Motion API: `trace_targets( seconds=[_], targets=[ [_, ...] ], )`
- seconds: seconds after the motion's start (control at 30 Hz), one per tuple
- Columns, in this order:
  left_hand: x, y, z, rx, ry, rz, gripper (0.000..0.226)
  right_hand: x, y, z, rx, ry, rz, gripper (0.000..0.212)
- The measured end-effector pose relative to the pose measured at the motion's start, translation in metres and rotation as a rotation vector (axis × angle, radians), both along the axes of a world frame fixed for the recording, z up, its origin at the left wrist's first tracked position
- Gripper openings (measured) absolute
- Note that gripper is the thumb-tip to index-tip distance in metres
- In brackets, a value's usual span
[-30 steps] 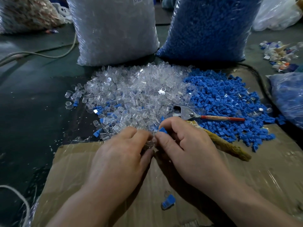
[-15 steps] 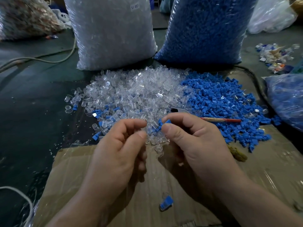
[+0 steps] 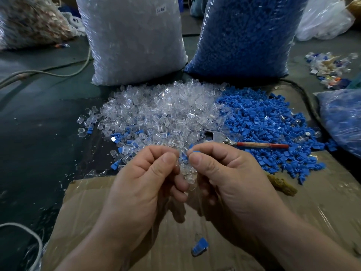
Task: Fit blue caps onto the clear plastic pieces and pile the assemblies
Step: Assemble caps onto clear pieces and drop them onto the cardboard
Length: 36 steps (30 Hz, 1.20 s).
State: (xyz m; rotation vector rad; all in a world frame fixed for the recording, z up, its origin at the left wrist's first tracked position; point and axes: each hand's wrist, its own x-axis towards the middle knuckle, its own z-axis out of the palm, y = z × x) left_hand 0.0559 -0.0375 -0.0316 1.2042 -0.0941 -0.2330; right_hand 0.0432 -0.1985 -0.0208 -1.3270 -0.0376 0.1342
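Note:
A heap of clear plastic pieces (image 3: 156, 112) lies ahead of me, with a heap of blue caps (image 3: 269, 126) to its right. My left hand (image 3: 144, 184) pinches a clear piece (image 3: 177, 163) between thumb and forefinger, raised above the cardboard. My right hand (image 3: 228, 178) pinches a blue cap (image 3: 193, 152) at its fingertips, close beside the clear piece. Whether cap and piece touch is hidden by my fingers. One finished assembly (image 3: 200, 246) lies on the cardboard sheet (image 3: 312, 202) below my hands.
Two big bags stand behind the heaps, one of clear pieces (image 3: 132, 40) and one of blue caps (image 3: 246, 36). Red-handled pliers (image 3: 244, 142) lie between the heaps. A bag of blue parts (image 3: 343, 122) sits at right. A cable (image 3: 39, 72) runs at left.
Both hands lifted off the cardboard and drew toward me. The clear piece and blue cap came up with them, held at the fingertips.

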Motion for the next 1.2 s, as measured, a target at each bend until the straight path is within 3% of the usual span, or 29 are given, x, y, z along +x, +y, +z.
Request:
trace_targets(
  seconds=[0.23, 0.43, 0.5, 0.6, 0.83, 0.97, 1.2],
  targets=[
    [0.002, 0.004, -0.002, 0.061, -0.020, 0.044, 0.023, -0.001, 0.004, 0.004, 0.110, 0.006, 0.051, 0.012],
    [0.000, 0.003, 0.000, 0.336, -0.133, 0.222, 0.037, -0.004, 0.008, 0.005, -0.046, -0.066, 0.013, 0.010],
    [0.000, 0.003, 0.000, 0.364, -0.153, 0.247, 0.035, -0.004, 0.008, 0.004, -0.270, -0.215, -0.037, 0.005],
    [0.000, 0.002, 0.000, 0.357, -0.156, 0.228, 0.032, -0.003, 0.007, 0.000, -0.687, -0.479, -0.122, 0.013],
    [-0.002, 0.004, -0.005, 0.313, -0.146, 0.092, 0.003, -0.001, 0.008, -0.003, -0.791, -0.667, -0.234, 0.013],
    [-0.001, 0.005, -0.008, 0.322, -0.182, 0.093, 0.008, 0.001, 0.006, -0.003, -0.844, -0.756, -0.188, 0.016],
    [0.003, 0.010, -0.005, 0.011, 0.029, -0.049, 0.009, 0.002, 0.003, -0.004, -0.881, -0.814, -0.174, 0.017]
  ],
)
